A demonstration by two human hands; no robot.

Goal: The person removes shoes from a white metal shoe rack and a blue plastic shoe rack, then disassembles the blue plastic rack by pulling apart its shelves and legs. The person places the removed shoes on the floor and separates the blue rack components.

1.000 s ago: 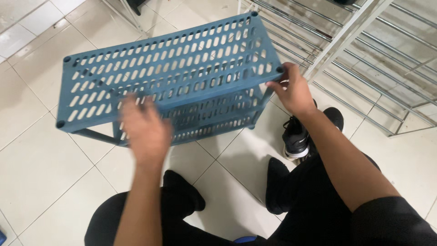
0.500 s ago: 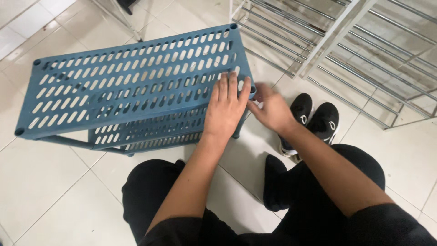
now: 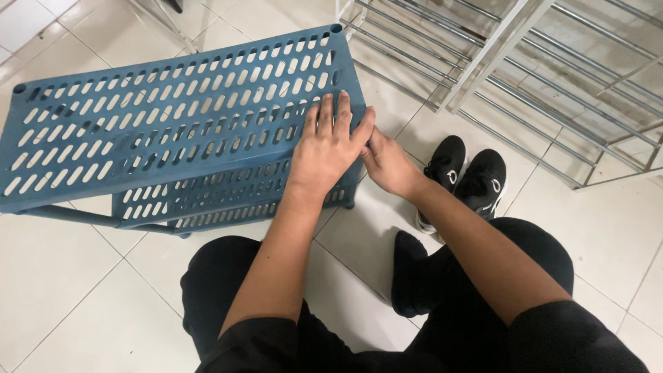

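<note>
A blue plastic shelf rack (image 3: 173,110) with slotted tiers stands on the white tiled floor in front of me. My left hand (image 3: 326,148) lies flat, fingers together, on the near right corner of its top tier. My right hand (image 3: 387,166) is tucked just under and beside that same corner, fingers curled around the corner post, which is mostly hidden by my hands. Both forearms reach in from the bottom of the view.
A white metal rack (image 3: 525,62) with chrome rods lies at the upper right. A pair of black sneakers (image 3: 466,176) sits right of the blue rack. My legs in black trousers (image 3: 476,304) fill the lower part.
My left hand swung from the front middle of the rack to its right corner and settled flat. My right hand dropped from the top corner to beneath it. The rack shifted left in view.
</note>
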